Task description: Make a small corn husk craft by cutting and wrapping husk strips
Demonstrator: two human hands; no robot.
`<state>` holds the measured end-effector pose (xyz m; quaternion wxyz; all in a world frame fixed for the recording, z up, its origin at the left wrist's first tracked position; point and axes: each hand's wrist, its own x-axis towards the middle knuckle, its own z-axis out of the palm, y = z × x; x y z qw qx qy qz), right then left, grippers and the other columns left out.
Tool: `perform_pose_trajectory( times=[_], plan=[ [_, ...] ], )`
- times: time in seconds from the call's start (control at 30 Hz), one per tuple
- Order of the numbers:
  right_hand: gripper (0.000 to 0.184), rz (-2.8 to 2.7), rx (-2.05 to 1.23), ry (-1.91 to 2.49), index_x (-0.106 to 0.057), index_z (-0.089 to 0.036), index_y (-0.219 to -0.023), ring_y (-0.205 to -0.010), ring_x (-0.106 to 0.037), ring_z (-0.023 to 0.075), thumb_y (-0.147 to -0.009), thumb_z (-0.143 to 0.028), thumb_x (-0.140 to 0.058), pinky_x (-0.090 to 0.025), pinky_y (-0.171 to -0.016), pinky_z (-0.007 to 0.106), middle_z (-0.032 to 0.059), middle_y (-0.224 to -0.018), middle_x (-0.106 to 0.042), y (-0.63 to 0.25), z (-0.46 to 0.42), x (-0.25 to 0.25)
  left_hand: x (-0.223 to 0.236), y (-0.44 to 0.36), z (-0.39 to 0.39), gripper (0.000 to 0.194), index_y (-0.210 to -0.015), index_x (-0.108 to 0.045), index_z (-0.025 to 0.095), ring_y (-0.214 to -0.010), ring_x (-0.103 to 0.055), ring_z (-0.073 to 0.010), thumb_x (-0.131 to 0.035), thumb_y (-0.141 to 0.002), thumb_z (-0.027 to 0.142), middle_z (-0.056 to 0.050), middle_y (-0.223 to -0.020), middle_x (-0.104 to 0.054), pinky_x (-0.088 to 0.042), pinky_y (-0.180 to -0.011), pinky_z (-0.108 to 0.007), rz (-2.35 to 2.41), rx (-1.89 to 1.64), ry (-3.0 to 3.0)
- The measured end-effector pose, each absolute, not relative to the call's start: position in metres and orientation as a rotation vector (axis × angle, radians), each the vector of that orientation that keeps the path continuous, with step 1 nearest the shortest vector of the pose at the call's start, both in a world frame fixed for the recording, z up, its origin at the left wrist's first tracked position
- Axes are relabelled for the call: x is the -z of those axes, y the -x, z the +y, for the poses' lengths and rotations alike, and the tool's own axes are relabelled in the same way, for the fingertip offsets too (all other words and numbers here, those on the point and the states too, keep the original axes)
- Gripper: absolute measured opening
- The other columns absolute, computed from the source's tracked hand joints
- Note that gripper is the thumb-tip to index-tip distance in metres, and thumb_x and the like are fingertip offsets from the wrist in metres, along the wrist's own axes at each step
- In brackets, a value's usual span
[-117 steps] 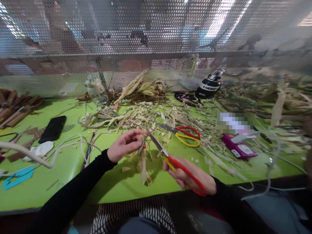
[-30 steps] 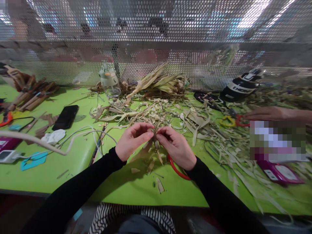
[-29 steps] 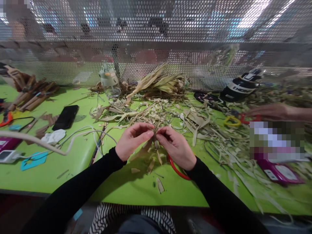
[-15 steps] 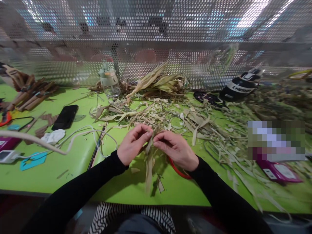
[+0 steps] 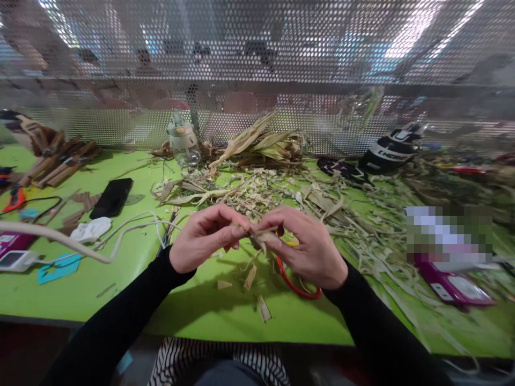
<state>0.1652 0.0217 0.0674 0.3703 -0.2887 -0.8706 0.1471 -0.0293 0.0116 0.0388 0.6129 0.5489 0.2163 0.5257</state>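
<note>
Between my two hands, above the green table, is a small piece of dried corn husk (image 5: 259, 236). My left hand (image 5: 207, 236) pinches its left end between thumb and fingers. My right hand (image 5: 301, 244) pinches it from the other side, fingertips close to those of the left. Much of the husk is covered by the fingers. Under my right hand lie scissors with a red handle (image 5: 295, 287); their blades are hidden. Cut husk scraps (image 5: 263, 309) lie on the table below. Beyond my hands spreads a litter of husk shreds (image 5: 257, 195).
Corn husks (image 5: 261, 142) are heaped by the perforated screen (image 5: 225, 59). A pale bottle (image 5: 183, 140) and a black bottle (image 5: 390, 150) stand at the back. Left are a phone (image 5: 111, 198), a cable (image 5: 52, 233) and brown sticks (image 5: 60, 158). A magenta box (image 5: 454, 284) lies right.
The scissors once in my right hand now lie on the table, and both hands pinch the husk. The husk strip hanging down half a second ago is drawn up. Another person's hand at right has gone.
</note>
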Motion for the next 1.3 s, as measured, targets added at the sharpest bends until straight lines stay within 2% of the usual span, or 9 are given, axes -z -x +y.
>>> perform_pose_trajectory(
  times=[0.17, 0.33, 0.67, 0.87, 0.97, 1.13, 1.2, 1.3],
  plan=[
    [0.007, -2.268, -0.564, 0.818, -0.055, -0.018, -0.077, -0.06, -0.049, 0.0099, -0.083, -0.014, -0.053, -0.041, -0.055, 0.022, 0.0005, -0.071, -0.056, -0.165, 0.023, -0.063, -0.028, 0.032, 0.023, 0.016, -0.081, -0.062, 0.013, -0.055, -0.056, -0.0055, -0.071, -0.073, 0.023, -0.001, -0.071, -0.064, -0.043, -0.051, -0.016, 0.483, -0.953, -1.054],
    [0.007, -2.254, -0.623, 0.897, -0.055, -0.017, -0.074, -0.054, -0.043, 0.0079, -0.081, -0.015, -0.055, -0.035, -0.05, 0.021, -0.0012, -0.067, -0.054, -0.166, 0.021, -0.049, -0.026, 0.032, 0.029, 0.023, -0.076, -0.054, 0.014, -0.049, -0.051, -0.0046, -0.074, -0.067, 0.02, 0.002, -0.063, -0.06, -0.04, -0.046, -0.016, 0.569, -0.813, -1.082],
    [0.009, -2.252, -0.138, 0.87, -0.062, -0.018, -0.074, -0.055, -0.047, 0.0104, -0.081, -0.019, -0.058, -0.036, -0.05, 0.023, -0.0003, -0.061, -0.056, -0.165, 0.012, -0.042, -0.034, 0.028, 0.023, 0.021, -0.073, -0.06, 0.012, -0.052, -0.052, -0.0053, -0.076, -0.063, 0.021, 0.002, -0.062, -0.061, -0.041, -0.051, -0.019, 0.809, -0.718, -1.15],
    [0.008, -2.277, 0.016, 0.797, -0.065, -0.019, -0.08, -0.063, -0.056, 0.0127, -0.084, -0.02, -0.057, -0.043, -0.054, 0.025, 0.0027, -0.071, -0.065, -0.164, 0.011, -0.038, -0.032, 0.026, 0.022, 0.024, -0.072, -0.059, 0.011, -0.053, -0.053, -0.0063, -0.077, -0.062, 0.023, 0.001, -0.062, -0.061, -0.043, -0.054, -0.022, 0.796, -0.666, -1.122],
    [0.007, -2.249, -0.087, 0.801, -0.063, -0.02, -0.089, -0.069, -0.058, 0.0142, -0.085, -0.021, -0.057, -0.046, -0.06, 0.026, 0.0036, -0.077, -0.066, -0.163, 0.013, -0.036, -0.029, 0.022, 0.02, 0.025, -0.07, -0.057, 0.012, -0.053, -0.05, -0.0058, -0.076, -0.063, 0.025, 0.002, -0.061, -0.057, -0.04, -0.054, -0.021, 0.786, -0.717, -1.164],
    [0.021, -2.17, -0.353, 0.957, -0.058, -0.017, -0.106, -0.069, -0.055, 0.0143, -0.087, -0.026, -0.055, -0.046, -0.058, 0.026, 0.0045, -0.082, -0.061, -0.164, 0.015, -0.033, -0.023, 0.016, 0.018, 0.021, -0.075, -0.056, 0.013, -0.058, -0.045, -0.005, -0.07, -0.071, 0.027, 0.003, -0.067, -0.053, -0.036, -0.055, -0.019, 0.818, -0.98, -1.301],
    [0.019, -2.151, -0.4, 0.961, -0.059, -0.018, -0.105, -0.069, -0.055, 0.0148, -0.087, -0.025, -0.055, -0.046, -0.06, 0.027, 0.0038, -0.081, -0.061, -0.165, 0.017, -0.031, -0.021, 0.016, 0.018, 0.02, -0.076, -0.056, 0.013, -0.059, -0.045, -0.0056, -0.069, -0.073, 0.028, 0.001, -0.07, -0.054, -0.036, -0.055, -0.02, 0.843, -1.032, -1.35],
    [0.008, -2.109, -0.425, 0.94, -0.061, -0.02, -0.091, -0.072, -0.056, 0.0156, -0.086, -0.024, -0.056, -0.046, -0.063, 0.029, 0.0027, -0.078, -0.062, -0.165, 0.02, -0.029, -0.02, 0.018, 0.02, 0.021, -0.078, -0.056, 0.013, -0.06, -0.046, -0.0064, -0.068, -0.073, 0.03, 0.001, -0.07, -0.054, -0.036, -0.055, -0.02, 0.854, -1.031, -1.4]
  ],
)
